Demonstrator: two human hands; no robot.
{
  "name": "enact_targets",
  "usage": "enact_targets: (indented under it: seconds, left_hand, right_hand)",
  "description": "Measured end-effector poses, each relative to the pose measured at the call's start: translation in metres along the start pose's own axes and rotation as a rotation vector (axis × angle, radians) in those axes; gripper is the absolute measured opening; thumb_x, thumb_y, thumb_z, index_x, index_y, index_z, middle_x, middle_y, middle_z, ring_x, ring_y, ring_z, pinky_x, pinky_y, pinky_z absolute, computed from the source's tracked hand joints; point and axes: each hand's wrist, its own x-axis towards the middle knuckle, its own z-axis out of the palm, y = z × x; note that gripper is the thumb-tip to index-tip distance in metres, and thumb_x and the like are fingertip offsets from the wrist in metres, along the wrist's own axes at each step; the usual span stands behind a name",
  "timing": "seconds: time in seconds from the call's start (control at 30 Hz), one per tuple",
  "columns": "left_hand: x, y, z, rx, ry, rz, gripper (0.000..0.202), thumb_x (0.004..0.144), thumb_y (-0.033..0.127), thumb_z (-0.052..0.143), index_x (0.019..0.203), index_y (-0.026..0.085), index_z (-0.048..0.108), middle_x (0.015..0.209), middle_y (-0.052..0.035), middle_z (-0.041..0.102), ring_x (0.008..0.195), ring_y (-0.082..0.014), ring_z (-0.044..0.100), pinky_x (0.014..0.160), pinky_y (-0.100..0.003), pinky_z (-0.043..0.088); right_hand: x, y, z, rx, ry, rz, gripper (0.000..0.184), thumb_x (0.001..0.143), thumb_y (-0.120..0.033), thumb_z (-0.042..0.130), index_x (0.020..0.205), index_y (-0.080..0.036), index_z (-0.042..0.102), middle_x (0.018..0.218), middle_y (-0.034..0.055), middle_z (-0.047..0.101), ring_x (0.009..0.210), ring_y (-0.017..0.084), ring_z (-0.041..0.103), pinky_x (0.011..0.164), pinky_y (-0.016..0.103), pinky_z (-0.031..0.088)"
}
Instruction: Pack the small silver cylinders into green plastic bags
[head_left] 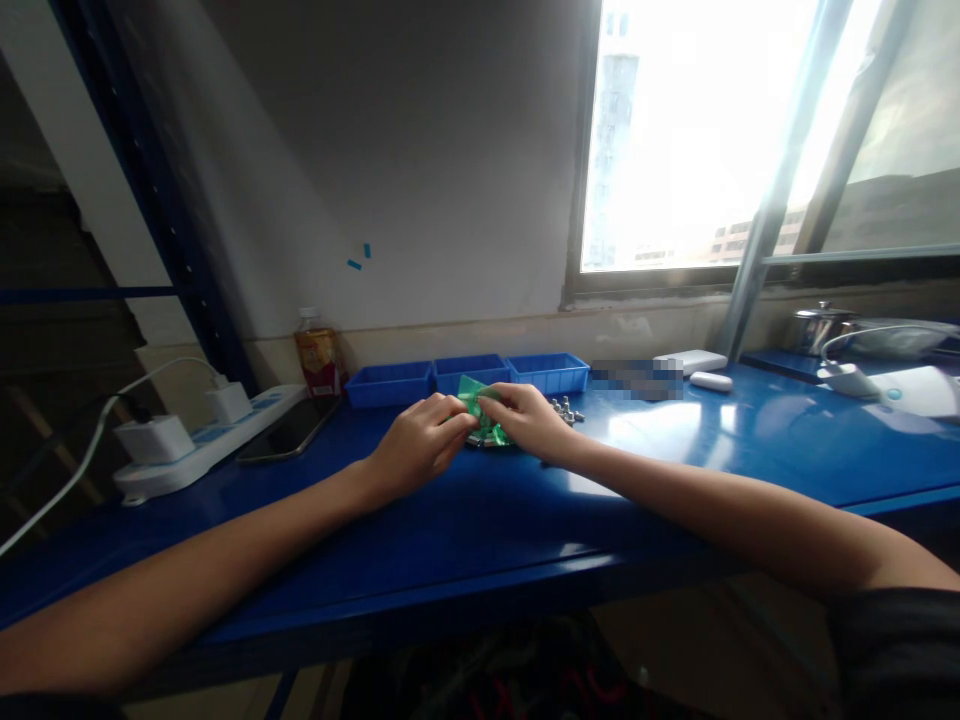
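A small, crinkled green plastic bag (470, 387) is pinched between my two hands over the middle of the blue table. My left hand (426, 435) grips its left side with the fingers curled in. From the right, my right hand (531, 417) has thumb and fingers closed on the bag. Small metal fittings (568, 410) lie loose on the tabletop just beyond my right hand. More small pieces show beneath the bag, too covered by the hands to make out.
Three blue bins (394, 385) stand in a row along the wall. To the left are a drink bottle (319, 352), a phone (291, 432) and a power strip (217, 445) with chargers. White devices (711, 382) and a metal pot (821, 325) sit at the right of the blue table (480, 540).
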Motion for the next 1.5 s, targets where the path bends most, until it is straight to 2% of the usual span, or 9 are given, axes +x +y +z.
enact_targets:
  seconds: [0.2, 0.47, 0.57, 0.73, 0.83, 1.03, 1.2, 1.37, 1.5]
  left_hand:
    - [0.009, 0.004, -0.001, -0.681, -0.086, -0.562, 0.042, 0.092, 0.049, 0.038, 0.092, 0.015, 0.062, 0.090, -0.0080, 0.065, 0.083, -0.0209, 0.059, 0.071, -0.031, 0.045]
    - [0.015, -0.004, 0.002, -0.925, 0.064, -0.906, 0.029, 0.086, 0.044, 0.049, 0.082, 0.016, 0.055, 0.070, -0.0017, 0.059, 0.063, -0.0143, 0.056, 0.053, -0.023, 0.037]
    - [0.013, -0.006, 0.000, -0.695, 0.124, -0.840, 0.026, 0.089, 0.043, 0.045, 0.086, 0.018, 0.052, 0.067, 0.0002, 0.057, 0.061, -0.0144, 0.055, 0.054, -0.024, 0.039]
    - [0.002, -0.005, -0.003, -0.187, 0.073, -0.250, 0.015, 0.090, 0.031, 0.049, 0.096, 0.020, 0.055, 0.087, -0.0040, 0.061, 0.081, -0.0175, 0.057, 0.074, -0.029, 0.045]
    - [-0.001, -0.001, -0.001, -0.089, -0.033, -0.061, 0.016, 0.092, 0.026, 0.044, 0.098, 0.018, 0.057, 0.097, -0.0081, 0.061, 0.090, -0.0205, 0.055, 0.080, -0.033, 0.044]
    - [0.006, 0.004, 0.004, -0.501, 0.016, -0.422, 0.039, 0.095, 0.045, 0.034, 0.092, 0.016, 0.060, 0.091, -0.0082, 0.062, 0.084, -0.0207, 0.057, 0.076, -0.033, 0.044]
    - [0.012, 0.004, 0.003, -0.958, 0.043, -0.775, 0.044, 0.091, 0.052, 0.037, 0.080, 0.015, 0.058, 0.074, -0.0053, 0.061, 0.071, -0.0182, 0.058, 0.063, -0.029, 0.043]
    - [0.014, 0.005, 0.001, -0.909, 0.139, -0.813, 0.027, 0.088, 0.044, 0.048, 0.085, 0.017, 0.053, 0.070, -0.0003, 0.056, 0.066, -0.0142, 0.056, 0.058, -0.024, 0.041]
    - [0.005, -0.002, -0.003, -0.478, 0.139, -0.523, 0.022, 0.088, 0.040, 0.050, 0.096, 0.020, 0.055, 0.077, -0.0016, 0.059, 0.069, -0.0148, 0.056, 0.062, -0.025, 0.044]
  right_hand:
    - [-0.003, 0.013, 0.000, -0.377, 0.033, -0.496, 0.028, 0.089, -0.017, 0.047, 0.109, -0.020, 0.066, 0.087, 0.0060, 0.056, 0.081, 0.017, 0.050, 0.074, 0.030, 0.043]
    - [-0.002, 0.019, 0.001, -0.415, 0.053, -0.448, 0.050, 0.076, -0.005, 0.049, 0.123, -0.016, 0.060, 0.110, 0.0121, 0.055, 0.101, 0.023, 0.049, 0.089, 0.038, 0.045]
    - [0.000, 0.014, 0.001, -0.286, 0.045, -0.275, 0.038, 0.077, -0.015, 0.056, 0.113, -0.011, 0.064, 0.105, 0.0120, 0.058, 0.098, 0.023, 0.053, 0.089, 0.036, 0.044]
    - [0.004, 0.006, -0.003, 0.082, -0.069, 0.070, 0.049, 0.090, -0.053, 0.038, 0.078, -0.013, 0.065, 0.071, 0.0025, 0.058, 0.068, 0.015, 0.053, 0.061, 0.026, 0.041]
    - [0.002, 0.004, -0.001, 0.055, -0.046, 0.055, 0.041, 0.089, -0.047, 0.044, 0.069, -0.014, 0.059, 0.059, -0.0019, 0.048, 0.057, 0.011, 0.044, 0.053, 0.023, 0.034]
    - [-0.003, 0.010, 0.002, -0.326, 0.033, -0.459, 0.027, 0.087, -0.015, 0.046, 0.105, -0.019, 0.066, 0.088, 0.0058, 0.057, 0.079, 0.015, 0.051, 0.071, 0.028, 0.043]
    - [-0.002, 0.017, 0.000, -0.450, 0.058, -0.540, 0.044, 0.082, -0.005, 0.045, 0.115, -0.024, 0.066, 0.096, 0.0078, 0.056, 0.088, 0.019, 0.049, 0.079, 0.034, 0.046]
    - [-0.002, 0.011, 0.001, -0.440, 0.049, -0.472, 0.042, 0.079, -0.009, 0.052, 0.119, -0.019, 0.063, 0.114, 0.0112, 0.056, 0.107, 0.025, 0.045, 0.092, 0.041, 0.043]
    - [0.000, 0.000, -0.001, -0.240, 0.059, -0.190, 0.027, 0.086, -0.034, 0.054, 0.097, -0.015, 0.070, 0.097, 0.0097, 0.062, 0.093, 0.022, 0.054, 0.085, 0.037, 0.045]
